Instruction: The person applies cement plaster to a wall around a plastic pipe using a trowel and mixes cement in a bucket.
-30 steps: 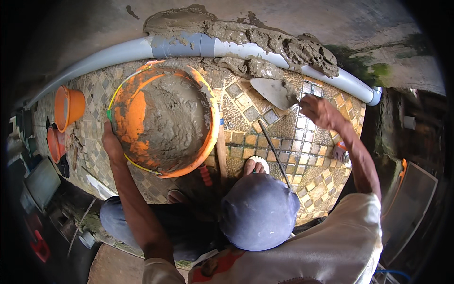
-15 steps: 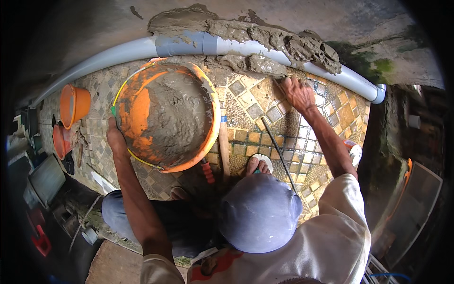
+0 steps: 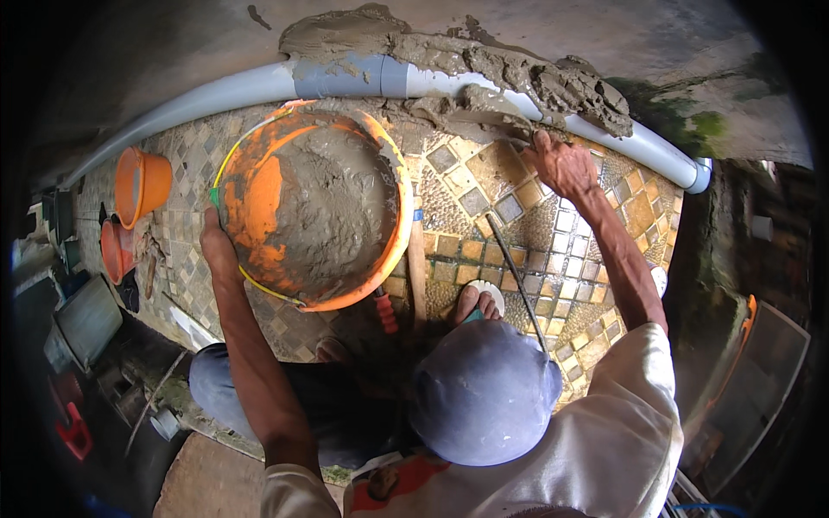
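My left hand [image 3: 219, 240] is closed on the left side of a round orange bucket [image 3: 393, 252], below its yellow handle. Grey wet mortar [image 3: 332, 194] fills much of the bucket, and some is smeared on its inner wall. My right hand [image 3: 563, 164] is bent into a grip just in front of the grey pipe [image 3: 345, 78], beside a ridge of wet mortar [image 3: 471, 108]. What lies in its fingers is hidden by the hand and the mortar. More mortar [image 3: 544, 78] is heaped behind the pipe, against the wall.
A wooden handle [image 3: 417, 268], a red-handled tool [image 3: 385, 312] and a thin dark rod [image 3: 515, 272] lie on the tiled floor [image 3: 466, 250]. Two smaller orange containers [image 3: 142, 186] stand at the left. My sandalled foot [image 3: 484, 302] is near the rod.
My right hand has shifted slightly right along the pipe. The mortar ridge in front of the pipe now reaches higher over it. My left hand stays on the bucket.
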{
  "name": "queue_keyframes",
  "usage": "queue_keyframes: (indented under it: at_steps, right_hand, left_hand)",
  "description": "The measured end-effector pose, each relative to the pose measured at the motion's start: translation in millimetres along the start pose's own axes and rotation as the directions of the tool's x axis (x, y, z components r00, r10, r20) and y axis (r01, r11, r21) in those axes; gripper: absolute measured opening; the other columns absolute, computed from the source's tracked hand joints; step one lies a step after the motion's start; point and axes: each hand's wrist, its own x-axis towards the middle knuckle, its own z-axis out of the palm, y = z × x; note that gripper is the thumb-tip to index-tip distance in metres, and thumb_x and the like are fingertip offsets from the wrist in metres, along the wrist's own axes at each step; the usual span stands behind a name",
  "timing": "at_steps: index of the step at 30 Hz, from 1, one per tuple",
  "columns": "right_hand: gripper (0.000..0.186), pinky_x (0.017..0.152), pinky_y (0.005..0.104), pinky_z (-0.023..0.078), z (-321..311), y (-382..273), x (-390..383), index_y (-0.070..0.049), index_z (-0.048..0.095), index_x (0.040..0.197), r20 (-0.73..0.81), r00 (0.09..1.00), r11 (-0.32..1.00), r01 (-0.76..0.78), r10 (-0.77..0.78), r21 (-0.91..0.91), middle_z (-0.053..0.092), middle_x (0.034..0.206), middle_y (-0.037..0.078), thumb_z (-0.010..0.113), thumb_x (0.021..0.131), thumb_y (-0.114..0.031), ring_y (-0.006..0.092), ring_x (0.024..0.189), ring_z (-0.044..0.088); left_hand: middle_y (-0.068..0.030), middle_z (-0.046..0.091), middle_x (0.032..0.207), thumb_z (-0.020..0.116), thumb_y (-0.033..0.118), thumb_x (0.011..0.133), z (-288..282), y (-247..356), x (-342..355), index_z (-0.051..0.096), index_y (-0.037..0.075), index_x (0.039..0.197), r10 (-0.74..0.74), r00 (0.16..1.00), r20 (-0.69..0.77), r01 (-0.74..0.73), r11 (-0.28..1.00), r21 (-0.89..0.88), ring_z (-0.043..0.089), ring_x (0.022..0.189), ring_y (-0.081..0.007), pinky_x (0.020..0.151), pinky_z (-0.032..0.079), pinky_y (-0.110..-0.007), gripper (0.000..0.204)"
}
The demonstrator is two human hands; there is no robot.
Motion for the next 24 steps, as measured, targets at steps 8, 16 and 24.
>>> queue_keyframes:
  at_steps: [8,16,24]
  right_hand:
    - [0.041,0.045,0.0435,0.047,-28.4,8.3,-0.8,-0.008,0.052,0.110,-0.177,0.961,0.976,0.197,-0.211,-0.094,0.066,0.066,0.016,0.041,0.111,-0.047,0.0269,0.047,0.058]
    - [0.045,0.054,0.0441,0.056,-64.3,25.2,-6.7,-0.007,0.061,0.123,-0.172,0.940,0.945,0.257,-0.293,-0.202,0.067,0.064,0.015,0.049,0.108,-0.047,0.0301,0.056,0.068]
    - [0.032,0.060,0.0493,0.054,-92.3,23.1,-26.0,-0.005,0.062,0.108,-0.067,0.991,0.991,0.122,-0.118,0.054,0.071,0.078,0.019,0.063,0.103,-0.037,0.0376,0.063,0.068]
  left_hand:
    - [-0.0139,0.067,0.130,0.042,0.045,0.111,-2.2,1.0,1.1,0.060,-0.003,0.137,-0.030,0.998,0.063,0.030,1.000,-0.004,0.066,0.113,-0.0268,0.101,0.050,-0.040,0.058]
    - [-0.0122,0.070,0.121,0.045,0.043,0.109,-2.5,1.0,0.1,0.063,-0.003,0.131,-0.013,0.997,0.075,0.014,1.000,-0.007,0.068,0.104,-0.0245,0.095,0.052,-0.038,0.055]
    - [-0.0105,0.072,0.109,0.048,0.043,0.108,-0.5,3.3,-5.3,0.068,-0.003,0.120,-0.012,1.000,-0.016,0.012,1.000,0.018,0.070,0.091,-0.0225,0.086,0.054,-0.037,0.052]
